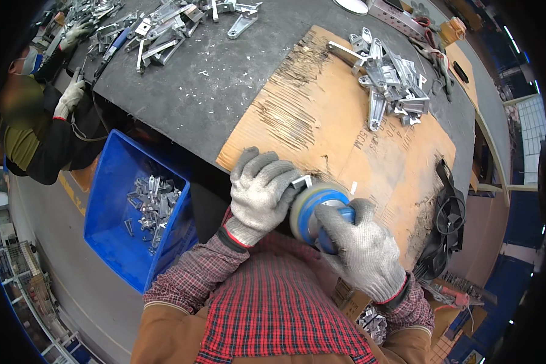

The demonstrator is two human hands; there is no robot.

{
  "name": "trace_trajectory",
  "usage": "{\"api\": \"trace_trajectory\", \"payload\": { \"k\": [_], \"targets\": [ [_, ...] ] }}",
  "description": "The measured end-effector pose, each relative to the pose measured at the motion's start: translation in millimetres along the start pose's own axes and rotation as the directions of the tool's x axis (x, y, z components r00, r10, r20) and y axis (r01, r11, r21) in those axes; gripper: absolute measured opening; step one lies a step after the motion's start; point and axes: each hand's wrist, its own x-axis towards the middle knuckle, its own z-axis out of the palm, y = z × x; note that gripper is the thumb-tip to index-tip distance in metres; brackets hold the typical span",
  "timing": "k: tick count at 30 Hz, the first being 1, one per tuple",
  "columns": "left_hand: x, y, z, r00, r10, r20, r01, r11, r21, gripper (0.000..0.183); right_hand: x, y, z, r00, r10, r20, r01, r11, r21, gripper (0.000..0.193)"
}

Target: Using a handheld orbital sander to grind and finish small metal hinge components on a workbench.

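Note:
My right hand, in a grey-white work glove, is wrapped round a blue handheld disc sander. The sander's round pad faces left. Just left of it, my gloved left hand is closed on a small silver metal bracket, of which only one end shows past the fingers. Bracket and pad are very close together; whether they touch I cannot tell. Both hands are at the near edge of a worn cardboard sheet on the table. A pile of silver metal brackets lies on its far right part.
A blue bin holding several metal parts stands left of the table. More brackets are heaped on the dark tabletop at the far left. A co-worker with gloved hands is at the left edge. A black strap lies at right.

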Motion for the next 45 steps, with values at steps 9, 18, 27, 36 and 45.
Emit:
{"api": "trace_trajectory", "payload": {
  "k": [9, 18, 27, 36, 45],
  "targets": [
    [7.0, -0.2, 0.8, 0.999, 0.053, 0.01, -0.053, 0.996, 0.067, 0.042, -47.7, 20.9, -6.2, 0.993, 0.1, 0.065, -0.105, 0.991, 0.083, 0.065],
    [58.7, 40.2, -19.8, 0.672, 0.431, 0.602, -0.493, 0.867, -0.071, 0.045, -46.3, 56.1, 5.4, 0.939, 0.193, -0.285, -0.181, 0.981, 0.068, 0.067],
    [31.5, -15.5, -16.4, 0.978, -0.048, 0.201, 0.13, 0.899, -0.419, 0.03, -11.3, 54.3, -1.6, 0.901, 0.197, -0.388, -0.097, 0.96, 0.262, 0.069],
    [29.2, -29.0, -14.3, 0.975, -0.042, 0.217, 0.116, 0.933, -0.341, 0.028, 39.3, -1.3, -31.1, 0.996, -0.051, -0.072, 0.052, 0.999, 0.002, 0.063],
    [40.9, -26.2, -15.0, 0.973, -0.024, 0.229, 0.111, 0.92, -0.375, 0.027, -3.0, 29.3, -25.1, 0.979, 0.148, -0.137, -0.148, 0.989, 0.013, 0.058]
  ]
}}
